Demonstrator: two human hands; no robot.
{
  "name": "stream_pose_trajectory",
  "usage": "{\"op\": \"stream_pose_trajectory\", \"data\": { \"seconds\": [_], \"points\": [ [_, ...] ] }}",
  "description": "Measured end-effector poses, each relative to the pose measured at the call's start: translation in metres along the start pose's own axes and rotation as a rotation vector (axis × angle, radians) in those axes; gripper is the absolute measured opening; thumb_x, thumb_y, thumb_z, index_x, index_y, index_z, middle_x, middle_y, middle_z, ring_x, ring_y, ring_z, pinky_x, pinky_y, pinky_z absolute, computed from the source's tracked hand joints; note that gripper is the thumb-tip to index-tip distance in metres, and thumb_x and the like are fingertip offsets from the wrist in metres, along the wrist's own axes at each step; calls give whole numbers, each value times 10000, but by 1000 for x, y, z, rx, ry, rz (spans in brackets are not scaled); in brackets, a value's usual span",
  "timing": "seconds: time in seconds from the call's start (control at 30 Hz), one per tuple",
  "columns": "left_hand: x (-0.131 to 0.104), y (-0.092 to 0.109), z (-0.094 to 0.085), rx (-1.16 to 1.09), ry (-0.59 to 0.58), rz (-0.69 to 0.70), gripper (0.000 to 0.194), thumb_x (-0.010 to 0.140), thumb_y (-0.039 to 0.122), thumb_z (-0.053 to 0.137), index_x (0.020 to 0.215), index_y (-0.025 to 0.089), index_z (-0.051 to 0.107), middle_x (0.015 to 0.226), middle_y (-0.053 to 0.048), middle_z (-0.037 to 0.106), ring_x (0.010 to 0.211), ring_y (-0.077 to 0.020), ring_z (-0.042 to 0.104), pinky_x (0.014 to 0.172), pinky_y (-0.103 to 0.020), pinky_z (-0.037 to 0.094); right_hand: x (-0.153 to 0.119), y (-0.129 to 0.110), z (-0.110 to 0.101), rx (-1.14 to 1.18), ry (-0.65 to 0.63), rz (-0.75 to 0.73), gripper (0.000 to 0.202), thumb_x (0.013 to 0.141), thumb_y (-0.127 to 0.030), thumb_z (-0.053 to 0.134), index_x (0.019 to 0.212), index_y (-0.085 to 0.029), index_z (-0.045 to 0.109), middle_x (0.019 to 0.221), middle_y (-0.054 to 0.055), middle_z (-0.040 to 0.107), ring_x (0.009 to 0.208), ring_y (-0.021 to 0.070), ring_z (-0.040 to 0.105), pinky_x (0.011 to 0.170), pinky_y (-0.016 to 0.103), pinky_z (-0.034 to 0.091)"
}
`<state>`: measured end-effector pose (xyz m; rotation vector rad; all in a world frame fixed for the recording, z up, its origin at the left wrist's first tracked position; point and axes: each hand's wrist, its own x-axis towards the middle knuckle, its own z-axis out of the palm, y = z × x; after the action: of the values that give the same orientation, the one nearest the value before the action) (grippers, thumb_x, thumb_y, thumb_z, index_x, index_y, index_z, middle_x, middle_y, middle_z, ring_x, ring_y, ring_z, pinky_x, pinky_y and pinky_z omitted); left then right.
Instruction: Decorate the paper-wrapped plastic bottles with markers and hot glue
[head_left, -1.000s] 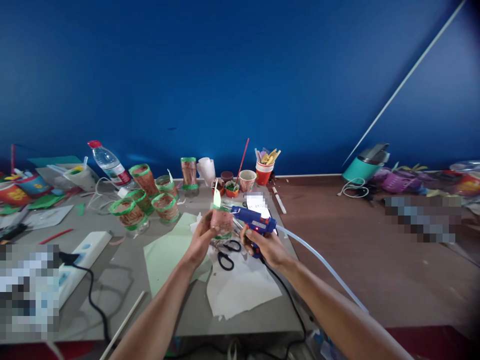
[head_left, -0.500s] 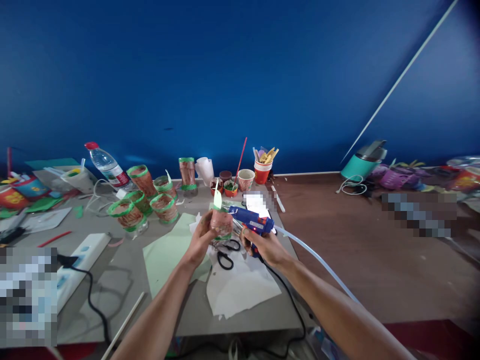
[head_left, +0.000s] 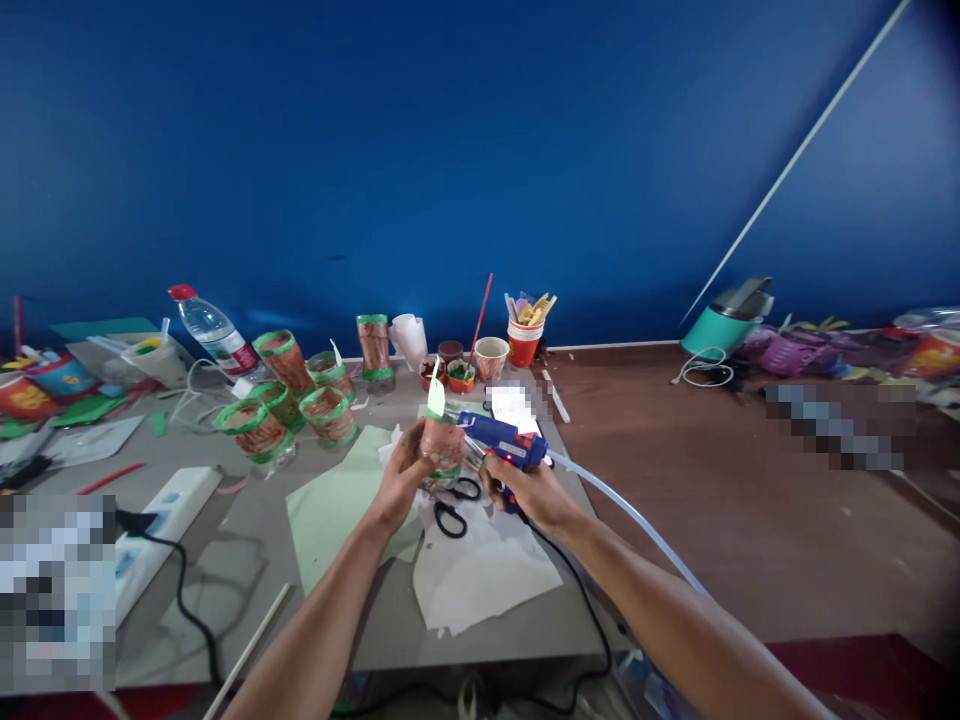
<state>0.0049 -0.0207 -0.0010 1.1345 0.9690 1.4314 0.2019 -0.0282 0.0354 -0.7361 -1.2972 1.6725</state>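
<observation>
My left hand (head_left: 409, 462) is closed around a small cup (head_left: 444, 447) painted reddish brown with a green rim, and a pale green paper leaf (head_left: 436, 398) stands up from its top. A blue hot glue gun (head_left: 499, 438) is gripped in my right hand (head_left: 521, 488), its nozzle end pointing left at the cup. A long translucent glue stick (head_left: 630, 508) sticks out of the gun's back, and a black cord (head_left: 581, 590) hangs below. Black-handled scissors (head_left: 451, 518) lie under the cup on white paper (head_left: 484, 585). My hands hide the exact nozzle contact.
Several brown and green painted cups (head_left: 328, 418) and a tilted water bottle (head_left: 221, 335) stand at left. A white power strip (head_left: 169, 520) lies nearer. Behind the hands are paint cups (head_left: 460, 378) and a red paper cup (head_left: 525, 345) of sticks. A teal kettle-like container (head_left: 720, 330) is at right.
Almost nothing differs. Both hands keep the cup and glue gun in nearly the same place; the view has shifted very slightly.
</observation>
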Motion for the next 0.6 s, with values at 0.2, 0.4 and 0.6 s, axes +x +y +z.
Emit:
{"op": "stream_pose_trajectory", "data": {
  "seconds": [0.2, 0.4, 0.6],
  "points": [
    [0, 2, 1, 42, 53, 32, 537, 704, 326, 713, 1206, 190, 578, 1231, -98, 631, 1192, -305, 552, 1016, -432, 415, 0, -2, 1, -3, 28, 34, 433, 718, -559, 699, 607, -177, 529, 557, -37, 536, 397, 63, 462, 383, 214, 388],
    [2, -1, -2, 24, 48, 53, 539, 722, 321, 704, 1226, 200, 557, 1239, -92, 624, 1200, -296, 547, 1014, -428, 418, 1, 0, 0, -14, 45, 41, 430, 719, -569, 694, 626, -179, 539, 560, -33, 546, 399, 67, 461, 380, 217, 384],
    [3, -2, -4, 33, 49, 62, 546, 719, 315, 702, 1232, 200, 555, 1229, -86, 629, 1189, -290, 552, 1011, -422, 417, 0, 0, -1, -29, 53, 47, 443, 716, -585, 693, 611, -182, 540, 555, -33, 543, 403, 67, 460, 382, 217, 378]
  ]
}}
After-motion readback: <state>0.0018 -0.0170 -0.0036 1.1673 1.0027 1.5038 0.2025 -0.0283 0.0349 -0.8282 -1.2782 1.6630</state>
